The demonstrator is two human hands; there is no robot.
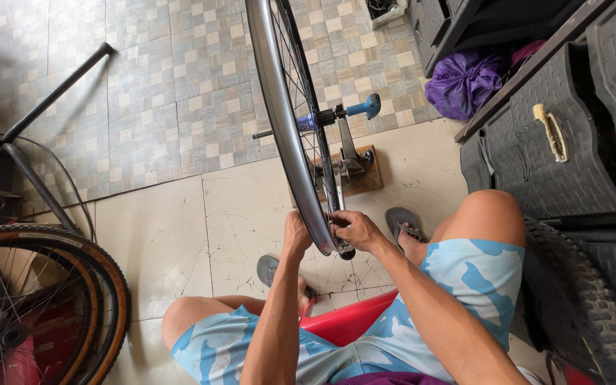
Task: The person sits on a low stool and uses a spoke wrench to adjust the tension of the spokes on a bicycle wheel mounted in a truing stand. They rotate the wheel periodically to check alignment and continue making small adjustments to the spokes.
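Bare silver wheel rim (279,107) stands upright in a truing stand (347,153) on the floor, no tyre on it, spokes laced in. Right hand (356,229) has its grip pinched together at the spokes just inside the rim's near edge, apparently on a small tool, too small to tell. Left hand (296,235) grip is wrapped on the rim just beside it, steadying. Looks mid-way through spoke adjustment. Well left of the grip: tan-walled bicycle wheel (44,299). Right: black crates (572,142).
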